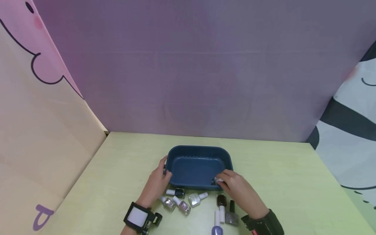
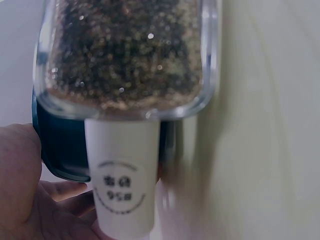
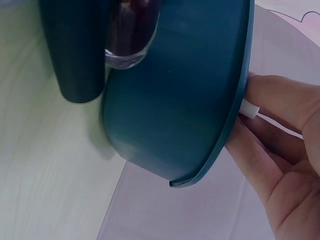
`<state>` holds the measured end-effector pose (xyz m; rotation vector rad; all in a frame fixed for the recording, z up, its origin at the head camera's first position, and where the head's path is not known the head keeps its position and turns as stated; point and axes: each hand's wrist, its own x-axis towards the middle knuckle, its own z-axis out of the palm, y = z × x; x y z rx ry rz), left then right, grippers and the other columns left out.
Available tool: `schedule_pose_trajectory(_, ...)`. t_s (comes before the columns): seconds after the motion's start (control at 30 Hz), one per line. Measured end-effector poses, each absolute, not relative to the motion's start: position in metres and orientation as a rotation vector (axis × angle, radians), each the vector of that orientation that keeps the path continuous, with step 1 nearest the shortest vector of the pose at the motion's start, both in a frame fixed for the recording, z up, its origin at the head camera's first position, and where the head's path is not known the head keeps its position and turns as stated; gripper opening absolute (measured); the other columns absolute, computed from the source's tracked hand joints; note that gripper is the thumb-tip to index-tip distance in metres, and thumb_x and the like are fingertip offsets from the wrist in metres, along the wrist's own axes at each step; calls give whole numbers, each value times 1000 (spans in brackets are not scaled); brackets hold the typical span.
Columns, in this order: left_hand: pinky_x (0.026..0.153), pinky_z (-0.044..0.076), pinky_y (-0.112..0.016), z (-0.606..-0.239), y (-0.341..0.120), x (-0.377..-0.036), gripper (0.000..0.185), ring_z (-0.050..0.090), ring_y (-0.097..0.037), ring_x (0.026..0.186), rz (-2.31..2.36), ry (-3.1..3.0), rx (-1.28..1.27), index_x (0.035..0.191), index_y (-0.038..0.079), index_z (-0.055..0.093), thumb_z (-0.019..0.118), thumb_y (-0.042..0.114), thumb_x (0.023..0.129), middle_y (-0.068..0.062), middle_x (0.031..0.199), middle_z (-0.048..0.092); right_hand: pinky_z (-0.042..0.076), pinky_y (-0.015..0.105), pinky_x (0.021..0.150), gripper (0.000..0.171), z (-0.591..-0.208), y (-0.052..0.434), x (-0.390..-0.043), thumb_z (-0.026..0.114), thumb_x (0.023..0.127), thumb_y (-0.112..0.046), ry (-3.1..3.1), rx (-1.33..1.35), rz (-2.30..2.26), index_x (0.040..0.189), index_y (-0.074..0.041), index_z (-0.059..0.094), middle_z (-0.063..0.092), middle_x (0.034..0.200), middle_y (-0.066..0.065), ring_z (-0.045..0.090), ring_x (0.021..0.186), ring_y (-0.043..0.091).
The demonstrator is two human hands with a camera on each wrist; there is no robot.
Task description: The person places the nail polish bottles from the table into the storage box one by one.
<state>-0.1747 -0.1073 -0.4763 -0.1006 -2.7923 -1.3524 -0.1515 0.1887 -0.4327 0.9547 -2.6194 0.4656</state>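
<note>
A dark blue rectangular bin (image 1: pixel 194 169) sits on the table. My left hand (image 1: pixel 155 184) grips its left end, thumb at the near corner and fingers along the outside. Over the bin's near right corner, my right hand (image 1: pixel 236 184) pinches a small nail polish bottle (image 1: pixel 215 181) by its white cap; in the right wrist view the bin wall hides all but the cap (image 3: pixel 249 108). In front of the bin lie a black polish bottle (image 1: pixel 180 193), a pink glitter one (image 1: pixel 184 207) and a pearly one (image 1: pixel 194 199). A glitter bottle (image 2: pixel 125 60) looms close in the left wrist view.
Nearer my right wrist lie a dark brown bottle (image 1: pixel 221 199), a grey glitter bottle with a black cap (image 1: pixel 232 218) and a purple bottle (image 1: pixel 217 230). A purple-grey cloth wall (image 1: pixel 199 81) rises behind the pale table (image 1: pixel 279 169), with printed panels on both sides.
</note>
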Motion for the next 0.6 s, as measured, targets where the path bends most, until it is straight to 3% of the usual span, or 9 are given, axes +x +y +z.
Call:
schedule_pose_trajectory(0.27, 53, 42, -26, -476, -107, -176, 62, 51, -11, 64, -1348, -2797, -97, 156, 11, 28, 51, 14, 98, -7, 100, 63, 52, 20, 66, 17, -431, 188, -151, 79, 80, -3, -2614, 947, 446, 96, -5, 73, 64, 88, 0, 61, 76, 9)
schedule_pose_trajectory(0.6, 52, 41, -26, -476, -107, -175, 62, 50, -11, 61, -1349, -2791, -102, 155, 12, 28, 52, 13, 98, -4, 92, 61, 53, 22, 67, 14, -434, 187, -152, 80, 79, -3, -2607, 934, 425, 92, -6, 75, 63, 85, -2, 61, 76, 9)
